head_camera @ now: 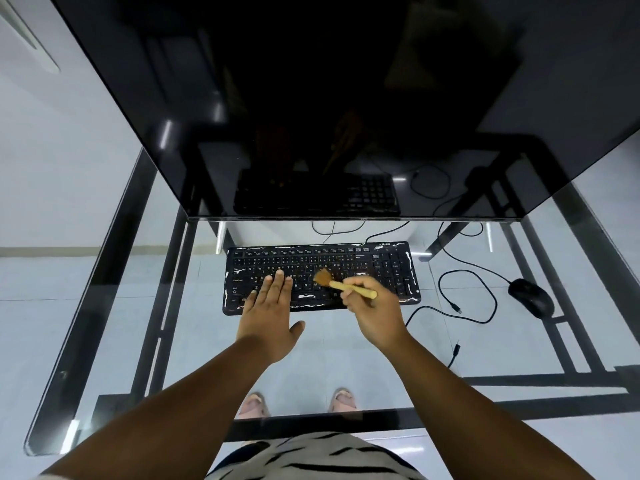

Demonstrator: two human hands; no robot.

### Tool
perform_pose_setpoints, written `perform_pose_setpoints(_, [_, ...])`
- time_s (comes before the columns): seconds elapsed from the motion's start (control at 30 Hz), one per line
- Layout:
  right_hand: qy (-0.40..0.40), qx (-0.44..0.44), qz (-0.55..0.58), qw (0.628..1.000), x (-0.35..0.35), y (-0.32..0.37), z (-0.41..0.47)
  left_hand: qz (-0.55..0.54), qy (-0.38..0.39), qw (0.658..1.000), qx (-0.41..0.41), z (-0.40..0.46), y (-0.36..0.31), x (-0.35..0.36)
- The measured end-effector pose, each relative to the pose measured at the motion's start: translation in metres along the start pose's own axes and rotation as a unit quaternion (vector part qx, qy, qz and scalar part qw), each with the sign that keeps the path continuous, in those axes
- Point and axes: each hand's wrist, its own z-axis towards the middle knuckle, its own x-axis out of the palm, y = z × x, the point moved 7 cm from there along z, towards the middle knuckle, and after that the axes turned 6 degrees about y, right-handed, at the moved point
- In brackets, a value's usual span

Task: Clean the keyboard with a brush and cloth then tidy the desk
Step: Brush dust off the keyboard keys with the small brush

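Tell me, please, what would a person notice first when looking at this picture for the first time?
First the two hands at the centre: the left hand lies flat on the black keyboard, while the right hand grips a wooden brush whose bristles touch the keys. Above them, a big dark monitor fills the upper half. To the right, a black mouse lies on the glass desk.

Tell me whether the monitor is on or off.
Apparently off: the monitor screen is black, showing only reflections of the keyboard and cables.
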Motion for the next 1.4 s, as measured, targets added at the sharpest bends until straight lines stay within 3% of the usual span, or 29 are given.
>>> perform_pose_setpoints(0.13, [-0.084,-0.021,-0.019,0.996,-0.020,0.000,-0.006,-0.005,-0.009,1.000,-0.007,0.001,-0.005,0.002])
perform_pose_setpoints(0.3, [0.008,0.001,0.004,1.000,-0.012,-0.011,-0.009,0.007,-0.009,1.000,-0.019,0.003,-0.006,0.005])
perform_pose_setpoints(0.43, [-0.067,-0.013,-0.015,0.998,-0.029,-0.009,-0.013,0.015,-0.007,1.000,-0.023,0.003,-0.007,0.007])
perform_pose_setpoints(0.57, [0.034,0.000,-0.012,0.999,-0.014,-0.014,-0.016,0.020,-0.007,0.999,-0.028,0.002,-0.007,0.006])
perform_pose_setpoints(0.73, [-0.033,-0.015,-0.025,0.999,-0.028,-0.011,-0.019,0.021,-0.004,0.999,-0.031,0.002,-0.010,0.006])
perform_pose_setpoints(0.87, [0.046,-0.007,-0.048,0.998,-0.017,-0.015,-0.021,0.019,-0.003,0.999,-0.033,0.001,-0.009,0.006])
perform_pose_setpoints(1.0, [-0.038,-0.011,-0.053,0.998,-0.037,-0.016,-0.025,0.014,-0.005,0.999,-0.031,0.001,-0.013,0.007])
perform_pose_setpoints(1.13, [-0.008,-0.028,-0.049,0.998,-0.037,-0.013,-0.026,0.021,-0.005,0.999,-0.034,0.001,-0.016,0.006])
perform_pose_setpoints(1.27, [-0.102,-0.007,-0.022,0.995,-0.059,-0.017,-0.026,0.021,-0.009,0.999,-0.030,0.001,-0.019,0.005])
perform_pose_setpoints(1.4, [-0.096,0.001,-0.037,0.995,-0.063,-0.021,-0.028,0.028,-0.007,0.999,-0.020,0.002,-0.024,0.008])
